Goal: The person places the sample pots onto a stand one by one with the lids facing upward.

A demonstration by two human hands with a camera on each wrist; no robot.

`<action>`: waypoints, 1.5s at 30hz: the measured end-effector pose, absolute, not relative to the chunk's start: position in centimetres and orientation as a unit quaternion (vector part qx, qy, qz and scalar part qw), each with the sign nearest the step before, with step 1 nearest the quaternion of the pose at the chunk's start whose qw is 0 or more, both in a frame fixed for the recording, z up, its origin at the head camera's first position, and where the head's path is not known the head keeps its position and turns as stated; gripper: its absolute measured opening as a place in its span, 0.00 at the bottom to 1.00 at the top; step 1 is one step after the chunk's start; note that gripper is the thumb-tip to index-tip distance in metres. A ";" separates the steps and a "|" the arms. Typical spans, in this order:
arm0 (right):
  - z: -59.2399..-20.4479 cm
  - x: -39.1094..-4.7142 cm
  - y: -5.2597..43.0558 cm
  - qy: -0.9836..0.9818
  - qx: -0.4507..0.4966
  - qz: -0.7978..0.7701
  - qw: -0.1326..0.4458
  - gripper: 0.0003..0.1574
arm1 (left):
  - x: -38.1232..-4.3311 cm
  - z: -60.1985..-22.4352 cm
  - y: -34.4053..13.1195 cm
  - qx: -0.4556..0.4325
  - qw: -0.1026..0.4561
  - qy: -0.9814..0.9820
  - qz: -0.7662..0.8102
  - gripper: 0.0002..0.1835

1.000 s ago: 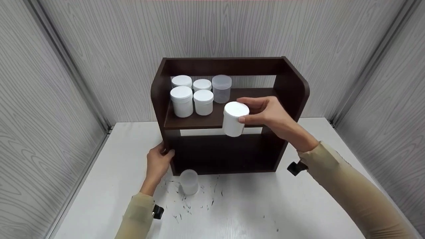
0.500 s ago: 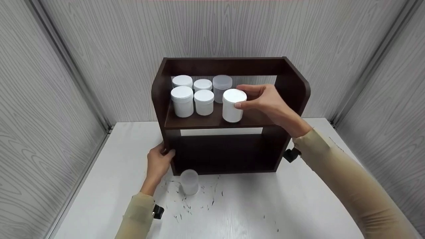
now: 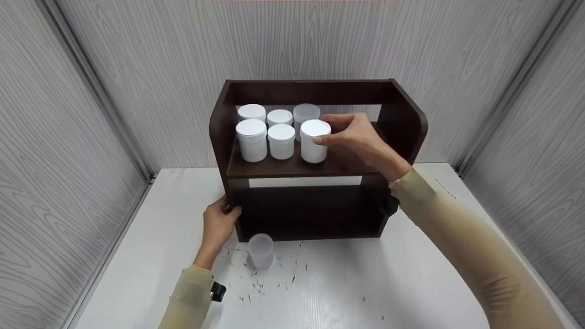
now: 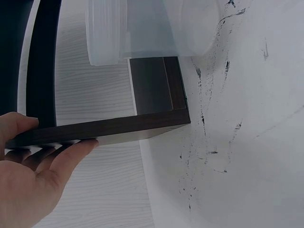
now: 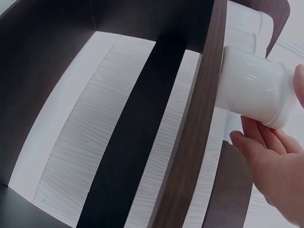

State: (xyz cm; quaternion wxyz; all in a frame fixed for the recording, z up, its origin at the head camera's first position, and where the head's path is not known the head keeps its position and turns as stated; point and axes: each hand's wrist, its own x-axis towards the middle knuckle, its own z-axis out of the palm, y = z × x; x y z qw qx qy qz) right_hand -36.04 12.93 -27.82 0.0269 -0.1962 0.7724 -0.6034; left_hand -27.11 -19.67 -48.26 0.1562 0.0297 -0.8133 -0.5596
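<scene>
A white lidded jar (image 3: pixel 314 144) stands upright at the front of the upper shelf, pinched near its lid by the thumb and fingers of my right hand (image 3: pixel 358 137). In the right wrist view the same jar (image 5: pixel 251 85) overlaps the shelf's front edge. My left hand (image 3: pixel 219 224) grips the left side panel of the dark brown shelf unit (image 3: pixel 311 173) low down; in the left wrist view thumb and fingers sit on either side of the panel (image 4: pixel 109 126). Several white lidded jars (image 3: pixel 252 141) and a translucent jar (image 3: pixel 306 112) fill the shelf's left part.
A translucent cup-like container (image 3: pixel 261 251) stands on the white table (image 3: pixel 338 283) before the unit's left front corner. Dark scuff marks surround it. Grey wood-patterned walls (image 3: pixel 311 41) enclose the table at the back and sides.
My right hand has carried the white jar back and slightly left, from in front of the upper shelf to its front part beside the other jars. My left hand stays put.
</scene>
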 end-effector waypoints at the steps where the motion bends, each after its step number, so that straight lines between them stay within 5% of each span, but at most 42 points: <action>1: -27.9 -36.1 12.9 0.774 -0.195 -0.602 0.024 0.42 | -27.1 -48.3 -19.7 0.031 0.156 -0.813 -0.560 0.31; 45: -28.9 -36.0 13.3 0.745 -0.188 -0.640 0.010 0.45 | -26.9 -48.3 -19.6 0.026 0.170 -0.809 -0.562 0.28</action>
